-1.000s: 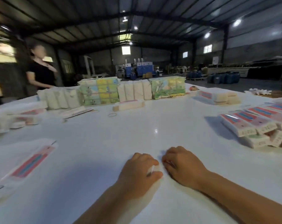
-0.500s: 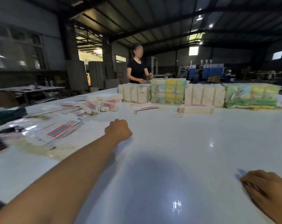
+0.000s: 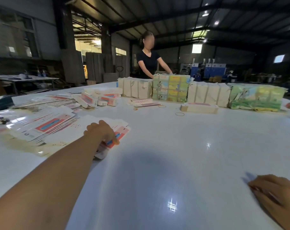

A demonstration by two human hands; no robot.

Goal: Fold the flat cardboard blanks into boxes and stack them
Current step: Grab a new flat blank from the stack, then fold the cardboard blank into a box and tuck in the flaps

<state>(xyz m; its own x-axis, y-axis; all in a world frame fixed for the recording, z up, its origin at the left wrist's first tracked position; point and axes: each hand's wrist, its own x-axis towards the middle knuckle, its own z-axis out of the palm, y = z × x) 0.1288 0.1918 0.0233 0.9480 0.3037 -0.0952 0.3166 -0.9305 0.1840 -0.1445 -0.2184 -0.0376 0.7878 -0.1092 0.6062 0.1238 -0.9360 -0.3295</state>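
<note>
Spreading under a dim warehouse roof, the white table [image 3: 182,146] is carrying a fanned pile of flat blanks [image 3: 41,125] at the left, kept within reach. The left hand [image 3: 101,130] is gripping one blank [image 3: 119,135], probably dragging it clear for folding. Bundled packs [image 3: 170,87] are lining the far edge. The right hand [image 3: 277,191] is resting with curled fingers over something indistinct.

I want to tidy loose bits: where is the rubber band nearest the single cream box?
In the head view, the rubber band lies flat on the white table, far side, right of centre, just left and in front of the cream box.
</note>
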